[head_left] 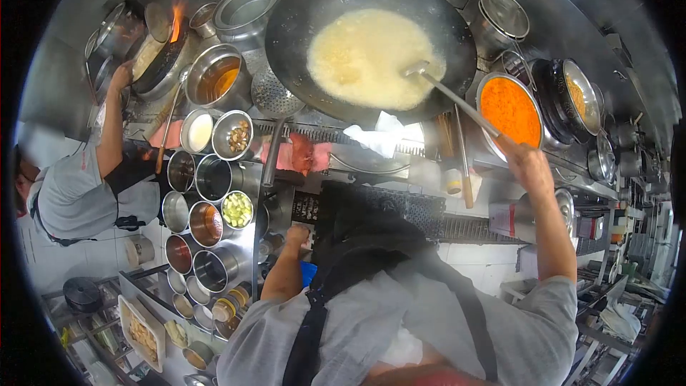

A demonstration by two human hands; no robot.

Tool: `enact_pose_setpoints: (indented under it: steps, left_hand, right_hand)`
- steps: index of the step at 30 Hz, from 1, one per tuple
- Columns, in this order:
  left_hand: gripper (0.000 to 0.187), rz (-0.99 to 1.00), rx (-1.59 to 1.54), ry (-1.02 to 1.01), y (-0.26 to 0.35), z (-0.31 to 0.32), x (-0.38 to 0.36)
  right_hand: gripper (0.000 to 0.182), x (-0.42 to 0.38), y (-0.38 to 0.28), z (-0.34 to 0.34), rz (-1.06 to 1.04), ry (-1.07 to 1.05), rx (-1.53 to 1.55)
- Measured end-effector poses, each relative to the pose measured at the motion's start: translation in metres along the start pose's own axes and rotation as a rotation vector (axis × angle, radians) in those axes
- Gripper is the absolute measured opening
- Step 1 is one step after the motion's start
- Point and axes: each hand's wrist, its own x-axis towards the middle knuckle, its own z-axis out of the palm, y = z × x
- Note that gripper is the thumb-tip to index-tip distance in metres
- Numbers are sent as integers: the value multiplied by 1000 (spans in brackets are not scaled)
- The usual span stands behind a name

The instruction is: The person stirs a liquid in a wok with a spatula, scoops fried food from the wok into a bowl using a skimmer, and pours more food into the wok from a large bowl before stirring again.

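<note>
My right hand (pixel 529 169) is wrapped round the handle of a long wok spatula (pixel 457 99). Its blade dips into pale yellow, bubbling liquid (pixel 368 57) in a large black wok (pixel 289 46). Low beside my body, my left hand (pixel 299 236) looks closed; whatever it may hold is hidden. Right of the wok, near my right forearm, stands a metal bowl of orange, grated-looking food (pixel 509 110). A perforated skimmer (pixel 275 94) rests left of the wok, and a white cloth (pixel 386 134) lies along its front edge.
At left a co-worker (pixel 93 179) tends a pan (pixel 161 68) beside a flame (pixel 176 20). Several metal pots stand left of me, among them one of chopped green pieces (pixel 236 209). A wooden-handled tool (pixel 466 171) leans over the front edge. Steam rises from the wok.
</note>
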Motion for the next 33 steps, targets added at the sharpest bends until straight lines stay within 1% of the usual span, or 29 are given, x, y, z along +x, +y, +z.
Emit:
enact_pose_setpoints:
  steps: [1,2,3,4,6,7,9,12,13,15,16,18,19,20,21,22,24,25,26,27,28,29,30,31,33]
  left_hand:
    - [15,-2,-2,4,8,-7,-7]
    - [17,117,305,76,27,-19,-29]
    - [18,236,613,147,41,-27,-46]
    - [18,231,616,151,51,-31,-58]
    - [16,144,531,255,59,-34,-75]
    - [16,138,532,259,57,-36,-77]
    - [19,112,532,156,48,-35,-80]
    - [18,99,574,143,-17,18,-37]
    - [18,89,570,149,-19,20,-42]
    - [21,-160,164,13,-18,20,-62]
    - [21,-166,158,19,-6,15,-80]
    - [27,-177,371,71,24,-1,-117]
    - [27,-183,366,75,18,7,-116]
    - [28,-256,135,117,-1,27,-106]
    - [30,-324,-97,159,-11,37,-102]
    - [30,-327,-100,165,-9,37,-104]
    - [30,-158,318,182,3,33,-116]
    - [30,-159,313,189,7,29,-121]
    - [29,-95,364,151,12,25,-125]
    - [29,-30,415,112,17,22,-130]
    - [29,-27,410,116,27,15,-134]
    - [26,-239,100,114,36,10,-135]
    - [23,-445,-212,106,44,5,-138]
    - [23,-445,-217,103,35,14,-128]
    - [18,-372,-236,298,-4,46,-97]
  right_hand:
    - [40,0,-5,7,-9,5,63]
    - [40,1,-11,14,-17,10,128]
    - [37,7,-21,19,23,-31,128]
    - [37,14,-25,28,20,-27,134]
    - [34,34,-30,51,11,-115,163]
    - [34,43,-34,60,6,-114,168]
    - [34,64,-44,78,-55,-58,158]
    - [34,98,-60,98,-55,-9,130]
    - [31,107,-75,88,-8,-49,132]
    - [30,134,-78,105,1,-48,145]
    - [29,147,-80,111,21,-47,152]
    - [29,171,-85,111,43,-65,186]
    - [29,187,-82,121,57,-47,208]
    - [29,197,-81,126,72,-29,231]
    - [30,201,-86,114,91,-1,270]
    - [30,208,-88,110,84,2,272]
    - [34,222,-90,101,131,11,266]
    - [33,225,-91,93,202,-15,330]
    - [33,229,-89,93,196,-11,327]
    - [34,231,-85,96,182,42,385]
    - [35,233,-81,98,169,94,442]
    - [35,231,-77,99,164,95,439]
    - [40,227,-72,101,129,143,466]
    - [46,220,-68,102,94,188,493]
    - [45,200,-56,103,86,144,522]
